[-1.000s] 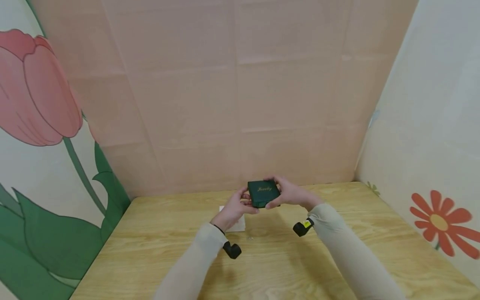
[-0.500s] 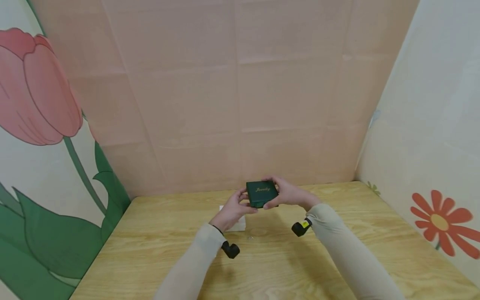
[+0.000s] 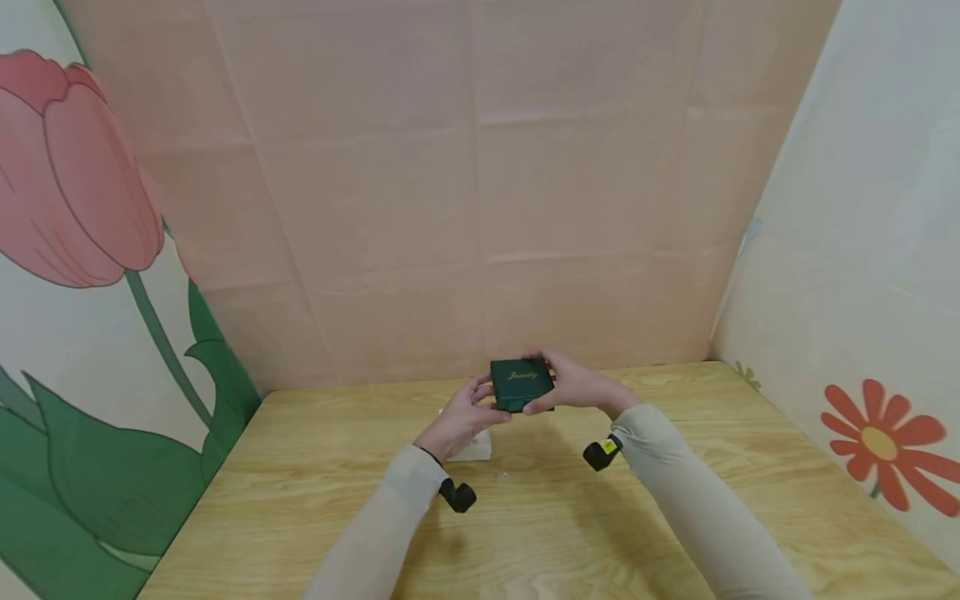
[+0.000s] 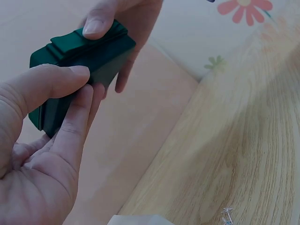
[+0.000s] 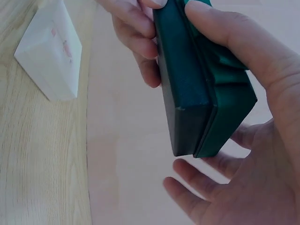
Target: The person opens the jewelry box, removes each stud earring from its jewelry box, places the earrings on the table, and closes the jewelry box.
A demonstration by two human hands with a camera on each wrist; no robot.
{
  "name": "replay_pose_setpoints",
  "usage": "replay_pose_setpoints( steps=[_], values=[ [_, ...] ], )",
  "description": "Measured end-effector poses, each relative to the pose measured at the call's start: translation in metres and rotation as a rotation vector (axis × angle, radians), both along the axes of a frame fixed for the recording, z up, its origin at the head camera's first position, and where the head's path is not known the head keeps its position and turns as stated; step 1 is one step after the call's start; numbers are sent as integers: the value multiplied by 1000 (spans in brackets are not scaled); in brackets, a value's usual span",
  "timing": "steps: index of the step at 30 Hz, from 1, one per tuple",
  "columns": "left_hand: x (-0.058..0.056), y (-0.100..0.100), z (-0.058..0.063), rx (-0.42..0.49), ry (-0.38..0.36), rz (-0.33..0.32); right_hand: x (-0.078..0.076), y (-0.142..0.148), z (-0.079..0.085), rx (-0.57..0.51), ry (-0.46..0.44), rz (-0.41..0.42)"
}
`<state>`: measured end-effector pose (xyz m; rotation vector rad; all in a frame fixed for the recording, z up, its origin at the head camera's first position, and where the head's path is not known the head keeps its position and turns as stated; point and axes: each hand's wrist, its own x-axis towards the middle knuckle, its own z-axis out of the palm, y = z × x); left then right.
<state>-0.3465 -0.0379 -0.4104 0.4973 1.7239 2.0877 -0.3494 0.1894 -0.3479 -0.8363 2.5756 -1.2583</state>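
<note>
A dark green jewelry box (image 3: 521,385) with gold lettering on its lid is held up above the far part of the table. Its lid looks closed, and a green bow (image 4: 86,40) runs along one side. My left hand (image 3: 459,422) grips the left end, thumb on one face and fingers beneath. At the other end my right hand (image 3: 573,385) holds the box between thumb and fingers. In the right wrist view the thumb (image 5: 225,28) lies over the bow side. The inside of the box is hidden.
A white box (image 5: 51,56) with a faint reddish print stands on the wooden table (image 3: 300,500), partly behind my left hand. A tiny shiny piece (image 4: 227,215), perhaps jewelry, lies nearby. A pink backdrop (image 3: 480,208) rises behind the table.
Both hands have shifted very slightly left with the green jewelry box, and the lid's lettering faces me a bit more squarely. The grip is the same throughout.
</note>
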Motion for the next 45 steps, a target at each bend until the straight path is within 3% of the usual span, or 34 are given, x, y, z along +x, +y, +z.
replay_pose_setpoints(
  steps=[15,32,40,45],
  values=[
    [-3,-3,-3,-8,24,-38,-1,2,-5,51,9,-9],
    [-3,-2,-6,-43,11,-24,-1,1,-5,56,4,-42],
    [-1,-3,-13,-63,3,-22,-3,7,-1,-6,46,-44],
    [0,-5,-14,-54,18,-16,-8,18,3,-78,114,-91]
  ],
)
